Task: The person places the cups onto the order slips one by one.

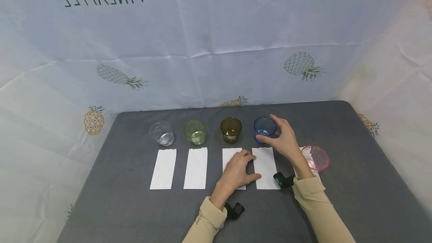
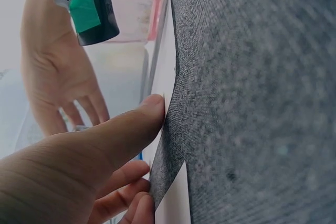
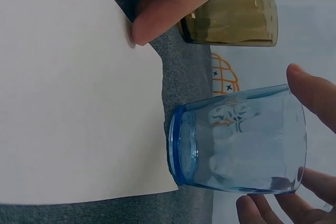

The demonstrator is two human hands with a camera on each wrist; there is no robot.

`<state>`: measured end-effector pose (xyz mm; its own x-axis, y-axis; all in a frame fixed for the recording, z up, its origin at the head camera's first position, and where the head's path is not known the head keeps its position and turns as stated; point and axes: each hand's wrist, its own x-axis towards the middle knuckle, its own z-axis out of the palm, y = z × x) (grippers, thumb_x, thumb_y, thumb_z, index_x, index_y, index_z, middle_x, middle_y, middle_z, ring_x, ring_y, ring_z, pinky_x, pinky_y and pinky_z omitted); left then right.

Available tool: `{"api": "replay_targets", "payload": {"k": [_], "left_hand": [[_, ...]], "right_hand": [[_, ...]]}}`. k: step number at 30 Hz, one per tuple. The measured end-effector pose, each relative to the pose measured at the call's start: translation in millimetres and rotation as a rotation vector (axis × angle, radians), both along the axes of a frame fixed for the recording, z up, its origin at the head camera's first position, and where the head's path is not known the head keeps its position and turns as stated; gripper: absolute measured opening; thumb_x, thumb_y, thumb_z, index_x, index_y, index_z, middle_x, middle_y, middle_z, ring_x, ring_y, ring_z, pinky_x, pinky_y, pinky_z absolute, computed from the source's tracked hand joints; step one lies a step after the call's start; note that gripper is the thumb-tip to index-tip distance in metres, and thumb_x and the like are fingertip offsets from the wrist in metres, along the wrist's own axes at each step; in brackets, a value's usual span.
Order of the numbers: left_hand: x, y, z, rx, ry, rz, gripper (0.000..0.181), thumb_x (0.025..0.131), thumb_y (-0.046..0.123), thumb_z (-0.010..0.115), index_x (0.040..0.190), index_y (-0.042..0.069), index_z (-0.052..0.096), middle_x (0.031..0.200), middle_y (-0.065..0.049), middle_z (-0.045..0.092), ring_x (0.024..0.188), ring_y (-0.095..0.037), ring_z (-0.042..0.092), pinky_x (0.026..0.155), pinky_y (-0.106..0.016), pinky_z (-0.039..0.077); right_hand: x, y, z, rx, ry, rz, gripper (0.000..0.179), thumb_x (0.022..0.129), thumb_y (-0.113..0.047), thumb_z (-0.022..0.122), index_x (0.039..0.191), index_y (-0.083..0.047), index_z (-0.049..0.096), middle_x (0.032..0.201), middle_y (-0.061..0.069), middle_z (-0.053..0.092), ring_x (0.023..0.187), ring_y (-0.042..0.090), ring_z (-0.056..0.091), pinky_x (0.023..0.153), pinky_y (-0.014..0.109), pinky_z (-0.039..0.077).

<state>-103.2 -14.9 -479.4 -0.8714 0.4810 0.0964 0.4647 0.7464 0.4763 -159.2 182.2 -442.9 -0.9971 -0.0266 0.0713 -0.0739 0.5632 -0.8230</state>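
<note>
My right hand point(image 1: 285, 140) holds a clear blue glass point(image 1: 264, 127) near its rim, thumb on one side and fingers round the other. The right wrist view has this blue glass point(image 3: 239, 142) upright, its base close by the far edge of a white paper strip point(image 3: 79, 103). My left hand point(image 1: 236, 170) lies low over the third strip from the left, fingers loosely spread. Its index fingertip touches the left edge of the fourth strip point(image 1: 265, 171), and its thumb point(image 2: 142, 116) reaches the same strip nearer the front.
A clear glass point(image 1: 162, 133), a green glass point(image 1: 194, 132) and a brown glass point(image 1: 231, 129) stand in a row left of the blue one. Two paper strips lie at left. Partly behind my right wrist, a pink glass point(image 1: 320, 157) stands on another strip.
</note>
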Motion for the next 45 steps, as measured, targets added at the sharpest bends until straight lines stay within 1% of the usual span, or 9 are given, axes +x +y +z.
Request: {"api": "replay_targets", "payload": {"k": [6, 13, 16, 20, 24, 29, 32, 36, 45], "left_hand": [[0.0, 0.8, -0.8, -0.004, 0.007, -0.004, 0.055, 0.081, 0.041, 0.086, 0.125, 0.01, 0.072, 0.12, -0.003, 0.068, 0.107, -0.017, 0.064, 0.094, -0.028, 0.054], [1.0, 2.9, -0.5, 0.002, -0.009, 0.001, 0.055, 0.081, 0.039, 0.086, 0.125, 0.01, 0.072, 0.121, -0.004, 0.068, 0.108, -0.019, 0.064, 0.095, -0.03, 0.054], [0.7, 3.1, -0.2, -0.006, -0.008, 0.001, 0.055, 0.081, 0.04, 0.086, 0.125, 0.011, 0.073, 0.122, -0.004, 0.068, 0.108, -0.018, 0.064, 0.095, -0.029, 0.054], [-0.1, 2.9, 0.2, -0.013, -0.002, -0.001, 0.055, 0.081, 0.041, 0.086, 0.125, 0.011, 0.072, 0.122, -0.004, 0.068, 0.108, -0.018, 0.064, 0.096, -0.029, 0.054], [0.1, 2.4, 1.0, -0.003, -0.005, 0.005, 0.055, 0.082, 0.04, 0.086, 0.126, 0.01, 0.072, 0.122, -0.004, 0.068, 0.109, -0.019, 0.064, 0.097, -0.031, 0.054], [0.8, 2.0, 1.4, 0.0, -0.006, 0.013, 0.054, 0.082, 0.04, 0.086, 0.125, 0.011, 0.073, 0.123, -0.004, 0.068, 0.11, -0.02, 0.064, 0.097, -0.031, 0.054], [1.2, 2.0, 0.8, 0.003, -0.001, 0.017, 0.054, 0.081, 0.04, 0.086, 0.125, 0.011, 0.073, 0.123, -0.004, 0.068, 0.11, -0.019, 0.064, 0.096, -0.03, 0.055], [1.8, 1.5, 0.0, 0.014, 0.02, 0.018, 0.053, 0.08, 0.04, 0.087, 0.123, 0.011, 0.074, 0.12, -0.004, 0.069, 0.106, -0.018, 0.065, 0.092, -0.028, 0.055], [1.5, 0.9, 0.0, 0.018, 0.019, 0.019, 0.053, 0.08, 0.04, 0.087, 0.122, 0.011, 0.074, 0.119, -0.003, 0.068, 0.103, -0.017, 0.064, 0.09, -0.027, 0.055]], "right_hand": [[-1.1, -0.7, -1.8, 0.022, -0.005, -0.015, 0.093, 0.083, -0.022, 0.086, 0.156, 0.002, 0.035, 0.152, 0.031, 0.039, 0.131, 0.052, 0.051, 0.108, 0.057, 0.048], [-1.6, -0.7, -4.4, 0.011, -0.035, -0.022, 0.096, 0.084, -0.024, 0.085, 0.158, 0.004, 0.03, 0.152, 0.033, 0.038, 0.137, 0.051, 0.046, 0.111, 0.055, 0.045], [-1.0, -0.6, -5.6, 0.004, -0.035, -0.038, 0.093, 0.084, -0.024, 0.085, 0.156, 0.003, 0.033, 0.151, 0.032, 0.04, 0.134, 0.051, 0.049, 0.109, 0.055, 0.047], [0.9, -0.1, -5.4, -0.002, -0.014, -0.06, 0.091, 0.082, -0.024, 0.087, 0.154, 0.001, 0.038, 0.148, 0.03, 0.043, 0.131, 0.051, 0.053, 0.106, 0.054, 0.05], [5.4, 1.0, -0.8, -0.027, -0.001, -0.069, 0.091, 0.082, -0.025, 0.087, 0.155, 0.0, 0.038, 0.147, 0.029, 0.044, 0.133, 0.048, 0.051, 0.108, 0.054, 0.049], [13.6, 1.4, 9.2, -0.055, 0.0, -0.063, 0.091, 0.083, -0.027, 0.086, 0.156, -0.003, 0.037, 0.146, 0.027, 0.043, 0.136, 0.045, 0.047, 0.112, 0.056, 0.045], [18.4, 0.3, 14.2, -0.059, 0.005, -0.061, 0.091, 0.083, -0.028, 0.086, 0.156, -0.004, 0.037, 0.146, 0.026, 0.044, 0.137, 0.044, 0.046, 0.112, 0.057, 0.045], [24.4, -0.5, 17.4, -0.068, 0.019, -0.053, 0.09, 0.083, -0.026, 0.086, 0.155, -0.003, 0.038, 0.146, 0.025, 0.045, 0.138, 0.043, 0.046, 0.112, 0.057, 0.045], [37.5, -0.7, 26.6, -0.091, 0.021, -0.05, 0.089, 0.083, -0.026, 0.087, 0.155, -0.005, 0.039, 0.15, 0.024, 0.043, 0.138, 0.042, 0.046, 0.113, 0.056, 0.044]]}}
